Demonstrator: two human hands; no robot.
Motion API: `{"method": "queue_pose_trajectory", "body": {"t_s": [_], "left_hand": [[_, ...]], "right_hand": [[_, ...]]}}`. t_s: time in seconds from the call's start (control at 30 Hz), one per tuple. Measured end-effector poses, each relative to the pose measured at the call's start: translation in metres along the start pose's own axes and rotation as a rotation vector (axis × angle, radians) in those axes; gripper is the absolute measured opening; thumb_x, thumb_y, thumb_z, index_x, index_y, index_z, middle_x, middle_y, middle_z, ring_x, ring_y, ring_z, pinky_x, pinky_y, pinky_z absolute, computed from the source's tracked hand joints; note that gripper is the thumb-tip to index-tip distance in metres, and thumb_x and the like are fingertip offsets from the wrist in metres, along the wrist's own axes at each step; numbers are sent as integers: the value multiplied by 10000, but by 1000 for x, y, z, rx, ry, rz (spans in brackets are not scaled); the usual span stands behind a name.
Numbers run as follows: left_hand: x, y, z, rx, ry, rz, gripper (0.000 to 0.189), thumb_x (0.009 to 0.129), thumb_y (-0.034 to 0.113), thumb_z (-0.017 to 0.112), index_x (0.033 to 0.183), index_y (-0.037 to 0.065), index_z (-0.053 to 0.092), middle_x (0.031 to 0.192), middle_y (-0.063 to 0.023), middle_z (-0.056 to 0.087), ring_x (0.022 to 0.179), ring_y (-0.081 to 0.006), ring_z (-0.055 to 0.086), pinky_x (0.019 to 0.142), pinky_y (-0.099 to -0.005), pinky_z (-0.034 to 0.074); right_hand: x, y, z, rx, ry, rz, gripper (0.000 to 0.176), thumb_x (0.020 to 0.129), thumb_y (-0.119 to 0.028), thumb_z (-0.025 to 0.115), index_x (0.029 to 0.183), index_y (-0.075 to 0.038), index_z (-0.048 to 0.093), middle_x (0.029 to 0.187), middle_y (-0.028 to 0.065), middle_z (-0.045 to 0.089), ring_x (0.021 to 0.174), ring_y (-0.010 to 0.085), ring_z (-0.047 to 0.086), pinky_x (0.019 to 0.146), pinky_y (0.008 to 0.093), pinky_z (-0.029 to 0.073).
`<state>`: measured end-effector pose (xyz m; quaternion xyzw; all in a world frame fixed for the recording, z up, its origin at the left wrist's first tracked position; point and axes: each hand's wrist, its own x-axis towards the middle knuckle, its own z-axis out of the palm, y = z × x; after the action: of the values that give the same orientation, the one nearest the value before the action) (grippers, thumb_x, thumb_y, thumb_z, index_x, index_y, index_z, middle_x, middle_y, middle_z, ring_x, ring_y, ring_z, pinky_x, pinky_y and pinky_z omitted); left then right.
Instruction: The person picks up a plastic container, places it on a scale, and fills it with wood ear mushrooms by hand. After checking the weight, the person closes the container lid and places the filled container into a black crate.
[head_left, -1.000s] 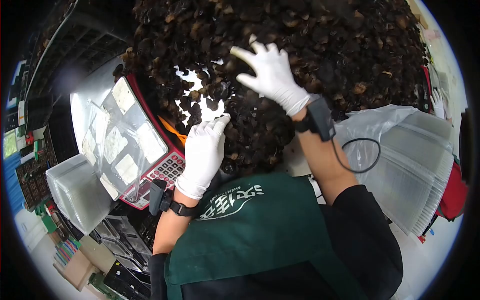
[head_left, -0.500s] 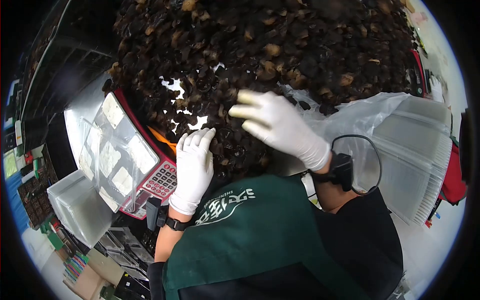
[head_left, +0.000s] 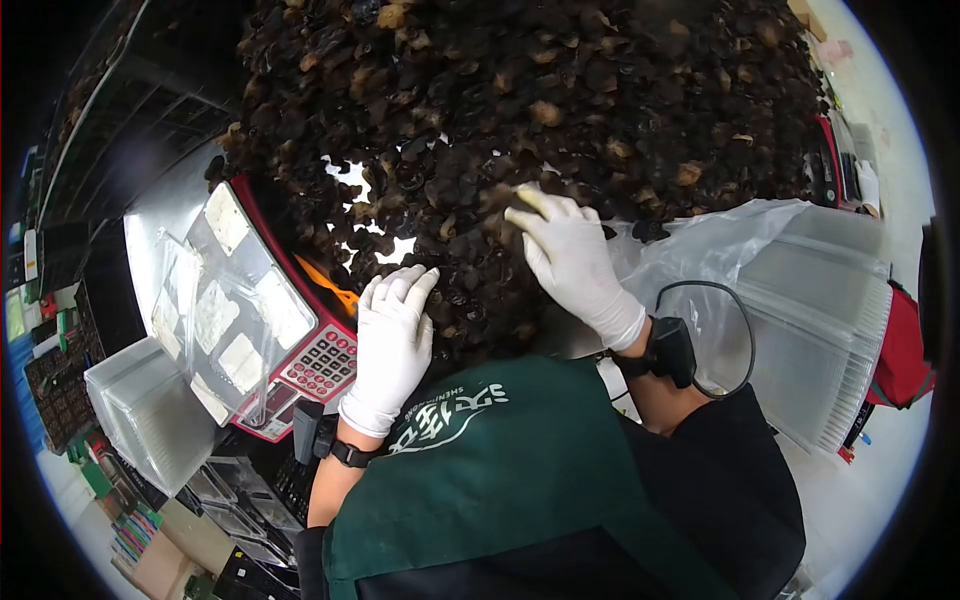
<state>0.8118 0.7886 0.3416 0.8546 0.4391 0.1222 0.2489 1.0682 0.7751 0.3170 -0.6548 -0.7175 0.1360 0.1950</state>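
Note:
A broad heap of dark brown, curled, fungus-like pieces [head_left: 600, 110] covers the surface ahead. At its near edge, right of the scale, rests my left hand [head_left: 390, 345] in a white glove, fingers stretched out side by side, with nothing visible in it. My right hand [head_left: 580, 260], also gloved, is over the heap, its fingers apart and their yellowish tips among the pieces. A blurred brown piece shows beside those fingertips; whether they touch it is unclear. White patches of the surface show through between the pieces, up and left of my left hand.
A red-edged scale [head_left: 325, 362] with a keypad and plastic-covered plate stands at left, beside an orange object [head_left: 328, 285]. Clear plastic containers [head_left: 150, 410] sit left of it. Stacked clear trays [head_left: 815, 310] and a plastic bag [head_left: 700, 245] lie at right. Another person's gloved hand [head_left: 867, 183] shows far right.
My right hand has moved right and slightly down, and its fingertips are now among the pieces. My left hand has hardly moved. The view has shifted slightly.

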Motion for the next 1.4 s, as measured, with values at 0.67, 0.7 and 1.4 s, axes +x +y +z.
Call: {"method": "queue_pose_trajectory", "body": {"t_s": [0.67, 0.7, 1.4], "left_hand": [[0, -1, 1, 28, -29, 27, 555, 750, -34, 614, 1297, 55, 588, 1271, -124, 600, 1241, -309, 539, 1134, -476, 340], [0, -1, 1, 32, -32, 28, 556, 750, -35, 613, 1298, 55, 588, 1272, -124, 600, 1242, -308, 539, 1134, -476, 339], [0, 1, 4, 113, -30, 79, 540, 766, -5, 606, 1303, 53, 585, 1277, -144, 596, 1212, -338, 536, 1086, -461, 375]], "right_hand": [[74, 29, -13, 922, 78, 317, 337, 975, -178, 653, 1272, -19, 648, 1055, 64, 719, 876, 123, 666, 842, 277, 521], [67, 19, -24, 1019, 22, 325, 330, 997, -204, 619, 1258, -4, 647, 1050, 73, 724, 887, 118, 654, 839, 272, 515], [3, -6, -50, 2118, -597, -1405, 567, 1059, -604, 282, 1239, -259, 695, 1124, 132, 741, 904, 197, 656, 998, 405, 413]]}}
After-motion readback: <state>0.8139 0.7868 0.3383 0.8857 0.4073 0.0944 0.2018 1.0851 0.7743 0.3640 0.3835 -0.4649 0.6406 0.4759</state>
